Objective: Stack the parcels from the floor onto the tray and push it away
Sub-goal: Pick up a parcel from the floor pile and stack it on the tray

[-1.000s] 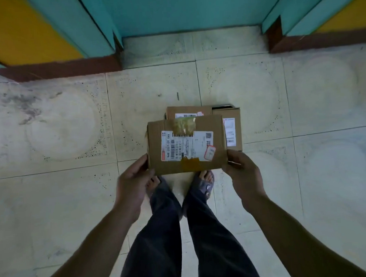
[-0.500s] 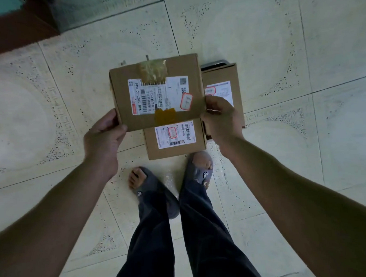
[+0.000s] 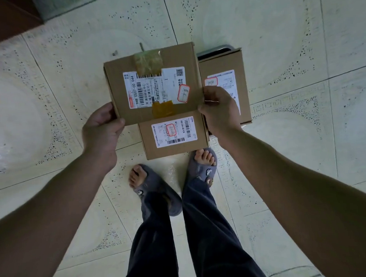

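Head view: left hand (image 3: 102,130) and right hand (image 3: 218,109) each curl fingers round a side edge of the taped parcel (image 3: 154,84), held in the air over two labelled ones. Near parcel (image 3: 173,138) lies by the feet (image 3: 203,159), far parcel (image 3: 223,72) just beside it, covering the tray (image 3: 213,51) (only a dark rim shows) on the tiled floor (image 3: 289,37)

Label (image 3: 154,88) on the held parcel (image 3: 116,78) reads "948 0507-00 044" — other print unreadable.
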### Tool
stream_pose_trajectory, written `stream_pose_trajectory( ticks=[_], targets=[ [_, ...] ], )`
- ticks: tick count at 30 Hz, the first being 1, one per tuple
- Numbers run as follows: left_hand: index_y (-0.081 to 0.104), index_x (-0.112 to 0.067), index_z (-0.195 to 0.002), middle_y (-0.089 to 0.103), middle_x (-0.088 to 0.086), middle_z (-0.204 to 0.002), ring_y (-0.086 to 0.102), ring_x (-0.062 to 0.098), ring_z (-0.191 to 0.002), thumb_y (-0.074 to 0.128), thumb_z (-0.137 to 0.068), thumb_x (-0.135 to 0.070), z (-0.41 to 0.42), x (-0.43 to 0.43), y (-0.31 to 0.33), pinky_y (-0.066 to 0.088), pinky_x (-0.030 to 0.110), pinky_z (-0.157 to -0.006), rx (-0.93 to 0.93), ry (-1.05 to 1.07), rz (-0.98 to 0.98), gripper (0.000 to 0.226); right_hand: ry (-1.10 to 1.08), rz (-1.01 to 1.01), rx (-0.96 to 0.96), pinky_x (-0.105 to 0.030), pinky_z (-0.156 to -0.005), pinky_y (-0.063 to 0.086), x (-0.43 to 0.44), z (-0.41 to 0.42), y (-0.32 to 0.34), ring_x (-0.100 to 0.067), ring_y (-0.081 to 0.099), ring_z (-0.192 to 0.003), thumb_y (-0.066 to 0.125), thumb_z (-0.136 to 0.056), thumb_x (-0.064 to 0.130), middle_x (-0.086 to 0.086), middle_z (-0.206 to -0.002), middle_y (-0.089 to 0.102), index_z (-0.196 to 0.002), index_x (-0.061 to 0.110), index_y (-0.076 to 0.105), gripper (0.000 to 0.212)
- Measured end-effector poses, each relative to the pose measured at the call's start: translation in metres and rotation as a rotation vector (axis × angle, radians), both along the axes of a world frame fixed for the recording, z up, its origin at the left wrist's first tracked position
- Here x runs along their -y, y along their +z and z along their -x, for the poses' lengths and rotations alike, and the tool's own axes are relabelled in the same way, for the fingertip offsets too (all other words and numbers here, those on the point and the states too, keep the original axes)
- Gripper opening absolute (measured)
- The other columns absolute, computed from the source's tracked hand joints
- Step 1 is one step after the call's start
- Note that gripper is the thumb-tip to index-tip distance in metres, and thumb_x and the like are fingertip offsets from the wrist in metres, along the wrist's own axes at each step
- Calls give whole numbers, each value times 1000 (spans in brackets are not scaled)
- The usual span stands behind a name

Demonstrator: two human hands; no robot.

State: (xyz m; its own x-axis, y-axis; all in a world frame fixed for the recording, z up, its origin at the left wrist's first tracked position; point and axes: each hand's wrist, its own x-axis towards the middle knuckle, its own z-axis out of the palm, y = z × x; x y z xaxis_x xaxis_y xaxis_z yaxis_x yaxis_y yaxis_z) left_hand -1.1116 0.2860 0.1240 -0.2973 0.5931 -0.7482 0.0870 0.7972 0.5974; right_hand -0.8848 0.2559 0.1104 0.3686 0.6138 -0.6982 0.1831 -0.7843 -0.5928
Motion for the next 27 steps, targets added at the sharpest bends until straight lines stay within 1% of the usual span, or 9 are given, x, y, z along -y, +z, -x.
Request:
stream_pose_trajectory(
  ticks=[3,9,12,14,16,19,22,24,27],
  targets=[
    [61,-14,-128,70,0,-113,68,10,-104,57,-87,13,0,1,-5,55,21,-84,-19,0,1,49,8,0,-1,-41,-82,58,1,0,-6,-11,64,-94,57,-91,10,13,-102,65,-113,27,59,27],
    [64,-24,-114,72,-6,-107,67,8,-104,56,-86,12,0,5,-6,53,20,-84,-44,-77,-1,46,10,-16,-5,-45,-79,59,6,1,-10,-12,67,-92,57,-93,14,12,-103,67,-110,29,57,23],
    [64,-27,-111,72,-10,-103,67,8,-102,56,-86,11,-4,5,-3,52,23,-88,-57,-83,-4,46,12,-22,-6,-41,-79,59,5,0,-8,-10,66,-92,58,-91,13,14,-104,66,-119,25,57,30],
    [64,-29,-109,72,-14,-100,67,3,-98,57,-87,10,-7,4,0,52,21,-87,-61,-76,-7,45,16,-24,0,-35,-77,59,4,-1,-4,-5,64,-88,59,-91,12,15,-104,65,-123,25,57,34],
    [63,-26,-115,71,-13,-106,66,1,-100,58,-87,8,-8,5,5,51,21,-90,-55,-43,-5,44,-7,-22,-8,-31,-78,58,6,-2,0,-2,61,-87,59,-90,11,15,-104,64,-123,24,57,36],
    [56,-18,-132,63,-1,-126,59,11,-117,65,-86,4,-4,8,11,48,31,-102,-68,6,9,52,-43,-24,10,-28,-78,53,8,-5,7,-3,60,-93,61,-89,12,12,-107,64,-122,23,59,35],
    [58,-18,-131,63,-3,-120,59,12,-117,66,-85,4,6,14,26,48,31,-101,-76,33,7,52,-18,-31,44,-21,-65,45,13,-3,25,0,54,-82,61,-89,13,12,-103,62,-120,23,60,32],
    [59,-18,-130,64,-5,-114,61,11,-111,66,-85,4,8,17,36,49,29,-98,-71,49,-1,51,-14,-41,62,-20,-66,44,18,-4,38,0,54,-84,63,-89,18,14,-102,61,-118,25,60,29],
    [61,-18,-128,66,-5,-114,62,8,-104,65,-87,2,8,25,59,50,25,-90,-42,61,-28,46,-27,-43,78,-20,-67,46,29,1,64,-2,55,-89,62,-91,19,16,-101,60,-117,25,59,27]
  ],
)
